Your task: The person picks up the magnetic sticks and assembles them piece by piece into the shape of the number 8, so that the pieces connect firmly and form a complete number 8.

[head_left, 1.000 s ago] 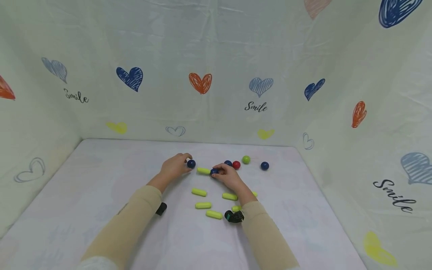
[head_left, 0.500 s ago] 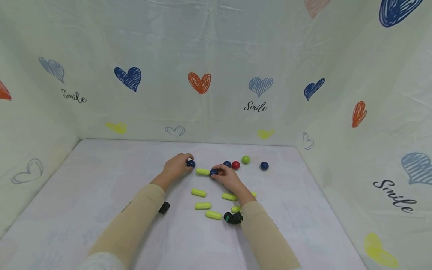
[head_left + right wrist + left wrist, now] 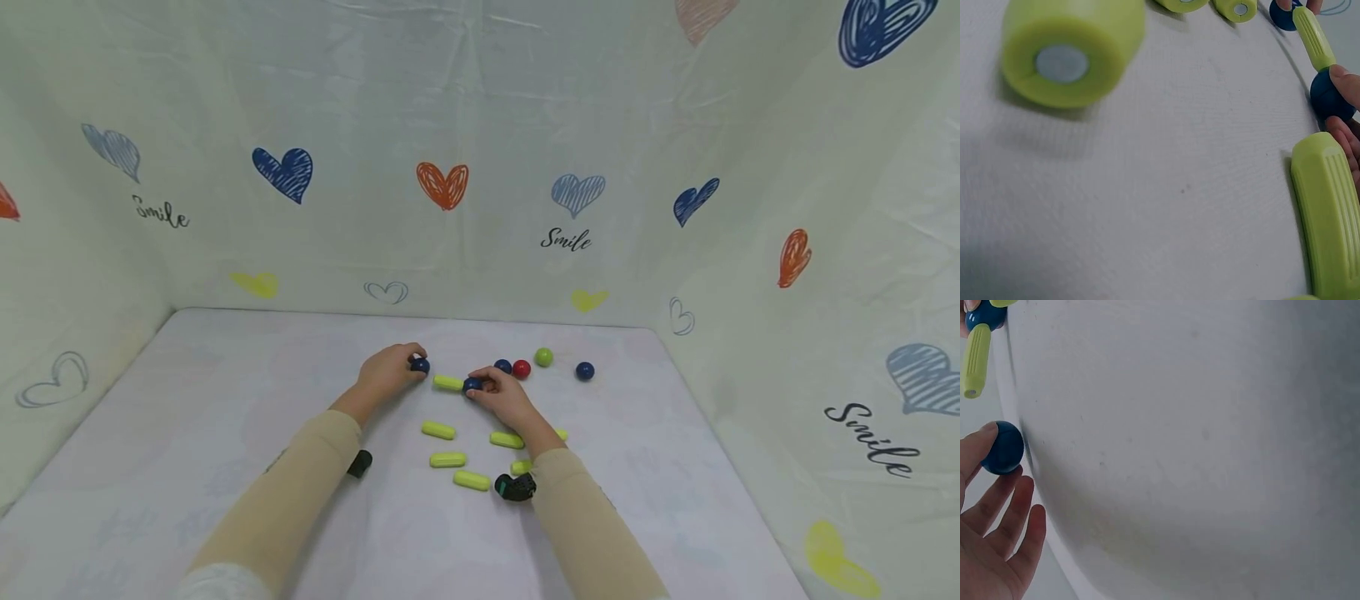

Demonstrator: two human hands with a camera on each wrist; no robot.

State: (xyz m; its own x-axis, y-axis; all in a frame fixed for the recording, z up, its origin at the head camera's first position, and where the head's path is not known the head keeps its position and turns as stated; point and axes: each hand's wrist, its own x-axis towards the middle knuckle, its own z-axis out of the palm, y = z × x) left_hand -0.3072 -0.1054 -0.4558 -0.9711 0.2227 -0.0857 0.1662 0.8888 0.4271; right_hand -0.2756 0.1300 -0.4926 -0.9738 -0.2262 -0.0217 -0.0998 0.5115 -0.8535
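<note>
My left hand pinches a shiny dark blue ball between thumb and fingers; the other fingers are spread in the left wrist view. To its right, my right hand grips a second blue ball. From that ball a ribbed yellow-green rod sticks out toward the left hand. A small gap parts the rod's free end from the left ball. Near the right hand in the right wrist view lies another ribbed rod; whether it touches the held ball, I cannot tell.
Several loose yellow-green rods lie nearer on the white table, one partly behind the right forearm. Behind the right hand are a blue ball, a red ball, a green ball and another blue ball. A hanging cloth encloses the back.
The head view has shifted slightly. Both hands keep hold of the same blue balls in nearly the same places, the rod still on the right one.
</note>
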